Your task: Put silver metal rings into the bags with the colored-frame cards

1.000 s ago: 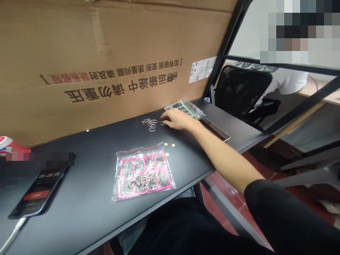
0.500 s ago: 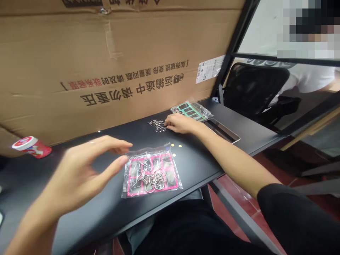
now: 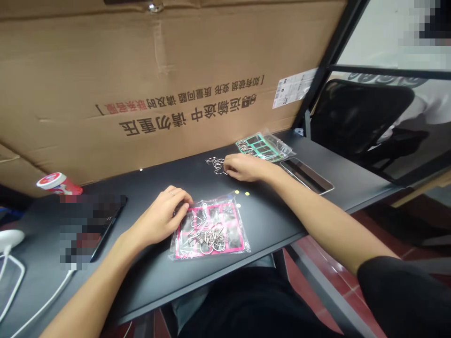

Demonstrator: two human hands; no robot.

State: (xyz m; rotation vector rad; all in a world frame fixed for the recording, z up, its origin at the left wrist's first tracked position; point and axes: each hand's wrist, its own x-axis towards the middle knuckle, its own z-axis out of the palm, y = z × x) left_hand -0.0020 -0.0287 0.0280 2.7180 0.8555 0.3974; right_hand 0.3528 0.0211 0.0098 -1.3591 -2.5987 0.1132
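Apparently at the step of picking through loose wire pieces (image 3: 216, 165), with the right hand (image 3: 243, 167) bent at their right edge towards the back of the table (image 3: 271, 220) and, well apart from it, the left hand (image 3: 165, 215) curled at the far left corner of the pink-edged bag (image 3: 228, 217). Cannot tell whether pinching anything in either hand. Probably calls for lifting one piece free without snagging the others.

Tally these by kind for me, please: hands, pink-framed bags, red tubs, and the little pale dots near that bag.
Left hand and right hand: 2
Pink-framed bag: 1
Red tub: 1
Pale dots: 3
Total: 7
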